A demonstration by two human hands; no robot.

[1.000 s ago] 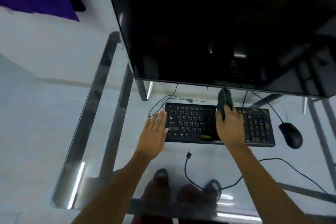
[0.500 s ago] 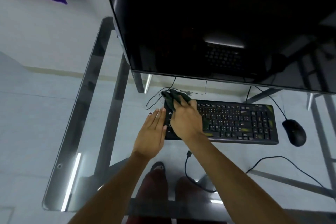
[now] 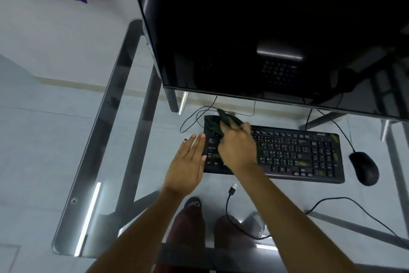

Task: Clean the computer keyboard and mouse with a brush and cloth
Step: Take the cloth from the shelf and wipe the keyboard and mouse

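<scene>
A black keyboard [image 3: 294, 153] with yellowish smears lies on the glass desk [image 3: 115, 104]. My right hand [image 3: 238, 148] presses a dark green cloth [image 3: 215, 123] onto the keyboard's far left corner. My left hand [image 3: 188, 162] lies flat with fingers together against the keyboard's left edge, holding nothing. A black mouse [image 3: 364, 171] sits to the right of the keyboard. No brush is visible.
A large dark monitor [image 3: 265, 29] overhangs the back of the desk. A loose USB cable [image 3: 232, 189] lies in front of the keyboard, and thin wires run behind it. My feet show through the glass below.
My right hand swept the cloth from the keyboard's middle to its left end, then stayed there. My left hand has kept its place at the left edge.
</scene>
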